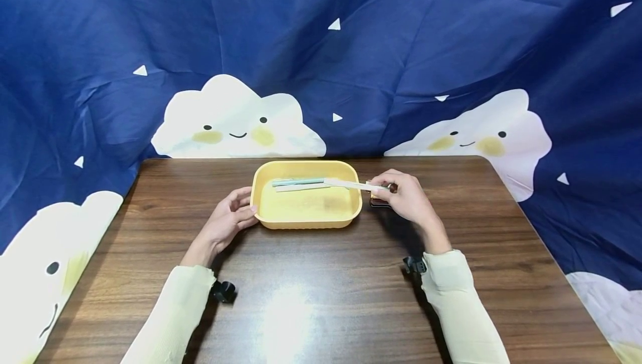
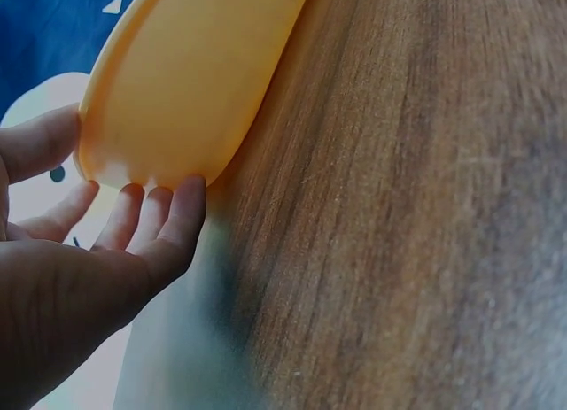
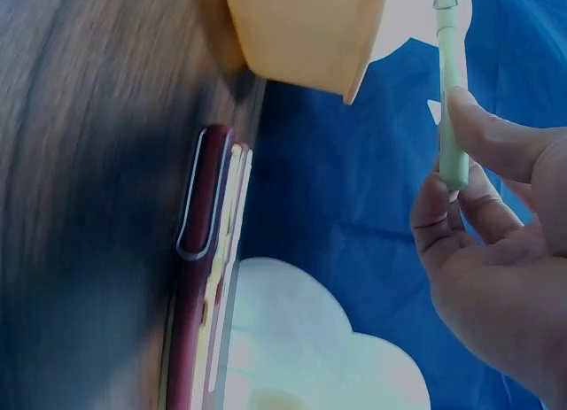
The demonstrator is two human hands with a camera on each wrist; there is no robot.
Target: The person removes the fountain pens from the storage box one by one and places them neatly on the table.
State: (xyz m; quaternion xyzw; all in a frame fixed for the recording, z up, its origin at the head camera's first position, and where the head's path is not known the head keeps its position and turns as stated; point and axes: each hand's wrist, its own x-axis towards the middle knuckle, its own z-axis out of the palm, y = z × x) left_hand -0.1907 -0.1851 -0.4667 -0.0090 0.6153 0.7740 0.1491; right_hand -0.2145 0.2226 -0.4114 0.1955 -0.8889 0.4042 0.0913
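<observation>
In the head view, a shallow yellow plastic basin stands on the table. My left hand holds its left end, fingertips against the outer wall and thumb at the rim, as the left wrist view also shows. My right hand pinches the end of a pale green pen between thumb and fingers. That pen points left over the basin's right rim. Inside the basin lie a teal pen and a whitish pen. Below my right hand, a dark red pen with a metal clip lies beside several lighter pens.
The brown wooden table extends around the basin, with bright glare near the front. A blue curtain with white clouds hangs behind it. Both wrists carry small black cameras.
</observation>
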